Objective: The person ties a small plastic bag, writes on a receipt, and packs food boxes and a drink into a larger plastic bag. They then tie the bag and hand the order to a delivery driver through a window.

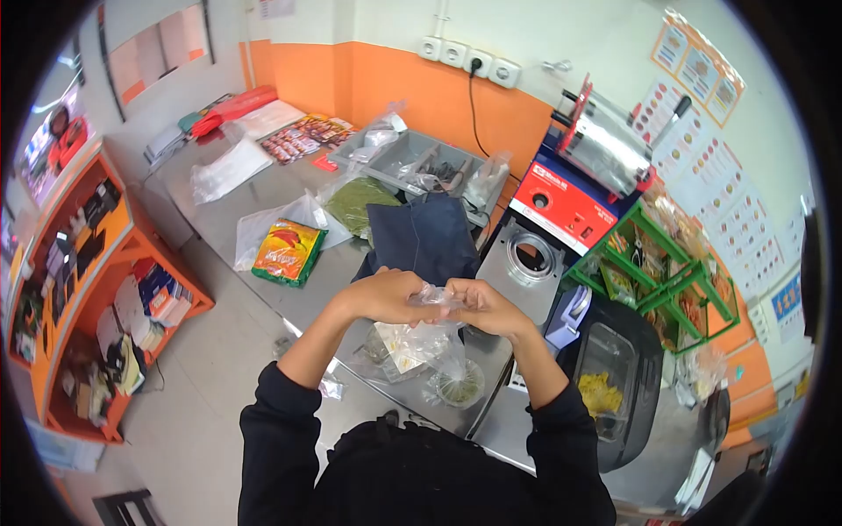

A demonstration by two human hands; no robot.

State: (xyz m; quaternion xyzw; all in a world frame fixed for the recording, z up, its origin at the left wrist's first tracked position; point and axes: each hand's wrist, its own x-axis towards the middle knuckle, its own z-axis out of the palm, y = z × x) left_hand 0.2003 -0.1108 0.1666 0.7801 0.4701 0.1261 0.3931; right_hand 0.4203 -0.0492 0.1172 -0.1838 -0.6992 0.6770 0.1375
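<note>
My left hand [386, 296] and my right hand [485, 309] meet over the near edge of the steel table. Both have their fingers closed on the top of a clear plastic bag [447, 346], which hangs below them. In its rounded bottom sits something pale green that I cannot make out. Beside and partly behind it, a clear pack with a whitish label [399, 348] lies on the table. Just beyond my hands is a dark navy cloth [421, 232]. Left of it lies a yellow and green packet [289, 252] on clear plastic.
A red cup-sealing machine [566, 206] stands at the right. Near it are a black-lidded container [614, 377] with yellow contents and a green rack [653, 272] of packets. A grey divided tray [412, 162] sits at the back. An orange shelf [96, 289] stands left.
</note>
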